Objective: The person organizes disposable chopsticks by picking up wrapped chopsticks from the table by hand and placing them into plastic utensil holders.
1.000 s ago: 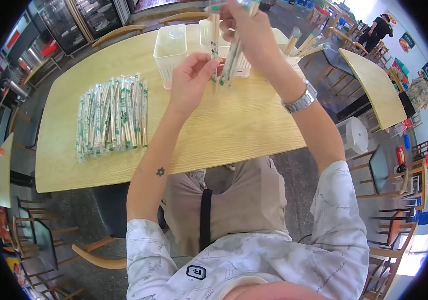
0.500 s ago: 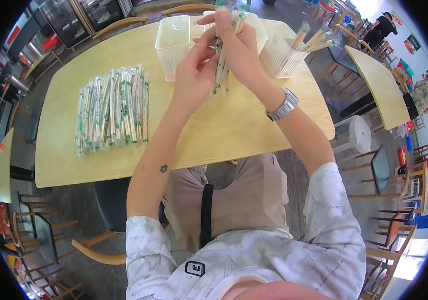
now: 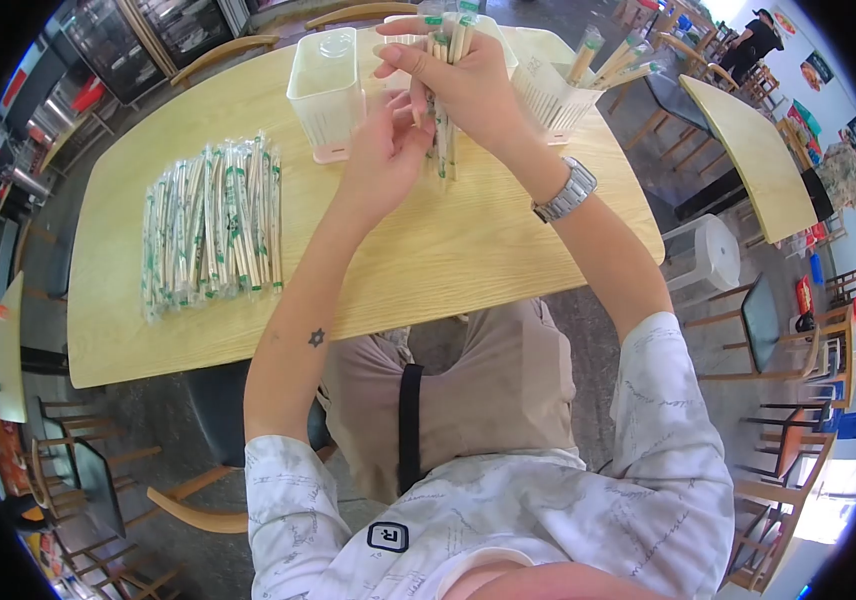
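Note:
Wrapped chopsticks with green ends stand upright in a small bundle in my right hand, whose fingers are wrapped round their upper part. My left hand is closed at the bundle's left side, its fingertips against the wrappers; whether it grips any is hidden. A large pile of wrapped chopsticks lies on the table at the left. Behind my hands are a white plastic basket at the left and another, partly covered by my right hand. A third white basket at the right holds several wrapped chopsticks.
The light wooden table has its near edge just beyond my lap. A white stool and another table stand to the right. Chairs are around, one near my left side. A person in black is far off at the upper right.
The chopsticks now stand more upright in my right hand, and my left hand has shifted slightly along them. The whole view has moved a little.

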{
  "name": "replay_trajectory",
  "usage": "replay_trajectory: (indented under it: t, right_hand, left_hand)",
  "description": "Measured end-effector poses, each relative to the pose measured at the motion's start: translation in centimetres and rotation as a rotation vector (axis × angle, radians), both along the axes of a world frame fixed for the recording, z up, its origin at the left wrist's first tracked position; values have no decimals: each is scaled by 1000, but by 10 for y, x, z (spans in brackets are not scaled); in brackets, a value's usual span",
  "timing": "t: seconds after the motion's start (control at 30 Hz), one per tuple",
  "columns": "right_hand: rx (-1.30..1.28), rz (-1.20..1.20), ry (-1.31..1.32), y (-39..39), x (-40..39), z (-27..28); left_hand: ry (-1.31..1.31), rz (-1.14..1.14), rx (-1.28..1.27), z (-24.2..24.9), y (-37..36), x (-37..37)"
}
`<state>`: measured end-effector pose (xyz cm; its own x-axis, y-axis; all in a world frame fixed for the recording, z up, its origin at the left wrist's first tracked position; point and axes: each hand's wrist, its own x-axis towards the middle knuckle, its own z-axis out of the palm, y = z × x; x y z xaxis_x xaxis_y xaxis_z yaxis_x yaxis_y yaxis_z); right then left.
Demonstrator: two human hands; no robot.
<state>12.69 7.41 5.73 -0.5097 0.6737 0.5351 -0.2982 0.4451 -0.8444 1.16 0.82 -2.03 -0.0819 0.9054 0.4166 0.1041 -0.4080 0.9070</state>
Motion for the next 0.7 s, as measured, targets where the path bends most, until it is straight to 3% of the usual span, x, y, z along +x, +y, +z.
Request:
replay_trajectory:
  t: [0.07, 0.17, 0.37, 0.47, 0.6, 0.7]
  right_hand:
    - [-34, 23, 44, -1, 2, 2]
    - [-43, -3, 67, 3, 4, 0]
    - [-49, 4, 92, 0, -4, -7]
    - [-53, -6, 81, -2, -5, -7]
    - [-54, -112, -81, 2, -1, -9]
    - [-92, -92, -13, 3, -1, -14]
  left_hand:
    - [-181, -213, 99, 0, -1, 3]
    - [-225, -361, 2, 9, -9, 3]
    - [108, -170, -92, -6, 0, 0]
    - [294, -82, -198, 10, -8, 1]
    - [264, -82, -115, -5, 0, 0]
    - [217, -99, -77, -10, 1, 3]
